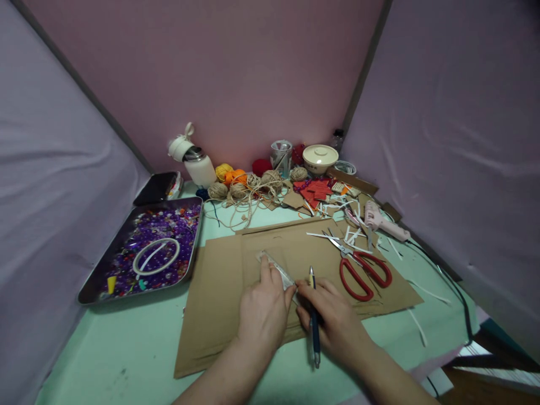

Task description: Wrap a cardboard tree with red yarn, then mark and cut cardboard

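Note:
A sheet of brown cardboard lies in front of me, with a clear plastic ruler slanting across it. My left hand presses the ruler down, its index finger stretched along it and the thumb near the lower end. Between the fingers of my right hand is a dark blue pen, its pale end pointing up and away. The right fingertips meet the ruler's lower end beside my left thumb; the pen's writing tip cannot be made out. Red-handled scissors rest with blades apart on the cardboard, right of my hands.
A metal tray of purple beads holds a white ring at left. Twine balls, a white flask, a tin can and a lidded bowl line the back. A corded glue gun lies right, among paper strips.

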`<state>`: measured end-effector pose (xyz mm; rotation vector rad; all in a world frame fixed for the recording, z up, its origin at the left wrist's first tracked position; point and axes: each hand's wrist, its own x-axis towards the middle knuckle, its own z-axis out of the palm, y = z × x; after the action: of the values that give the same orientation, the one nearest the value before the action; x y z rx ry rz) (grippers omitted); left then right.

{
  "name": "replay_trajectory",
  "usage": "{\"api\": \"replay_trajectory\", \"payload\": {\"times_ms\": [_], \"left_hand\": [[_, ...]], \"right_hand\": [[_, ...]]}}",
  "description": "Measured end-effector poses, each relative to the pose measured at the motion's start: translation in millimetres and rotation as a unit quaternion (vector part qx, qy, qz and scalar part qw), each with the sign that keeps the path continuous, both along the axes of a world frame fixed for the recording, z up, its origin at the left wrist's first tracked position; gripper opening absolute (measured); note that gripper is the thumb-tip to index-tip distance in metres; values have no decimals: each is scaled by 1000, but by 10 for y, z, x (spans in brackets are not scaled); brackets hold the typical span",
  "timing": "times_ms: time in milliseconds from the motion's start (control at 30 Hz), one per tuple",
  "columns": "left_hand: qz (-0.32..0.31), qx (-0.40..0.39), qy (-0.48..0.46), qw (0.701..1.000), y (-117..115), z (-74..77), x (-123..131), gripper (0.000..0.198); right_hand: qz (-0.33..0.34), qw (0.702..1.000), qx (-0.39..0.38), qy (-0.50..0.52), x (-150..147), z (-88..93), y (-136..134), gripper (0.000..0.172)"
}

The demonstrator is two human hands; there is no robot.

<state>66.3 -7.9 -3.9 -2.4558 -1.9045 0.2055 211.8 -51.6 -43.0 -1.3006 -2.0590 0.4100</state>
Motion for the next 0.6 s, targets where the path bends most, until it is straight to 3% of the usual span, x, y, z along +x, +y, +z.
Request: {"api": "replay_trajectory", "payload": {"times_ms": [600], "left_hand": [[-6, 8, -36, 999, -4, 24, -33, 45]], "right_hand": [[-10, 1000, 13, 12, -10, -24, -5, 34]]}}
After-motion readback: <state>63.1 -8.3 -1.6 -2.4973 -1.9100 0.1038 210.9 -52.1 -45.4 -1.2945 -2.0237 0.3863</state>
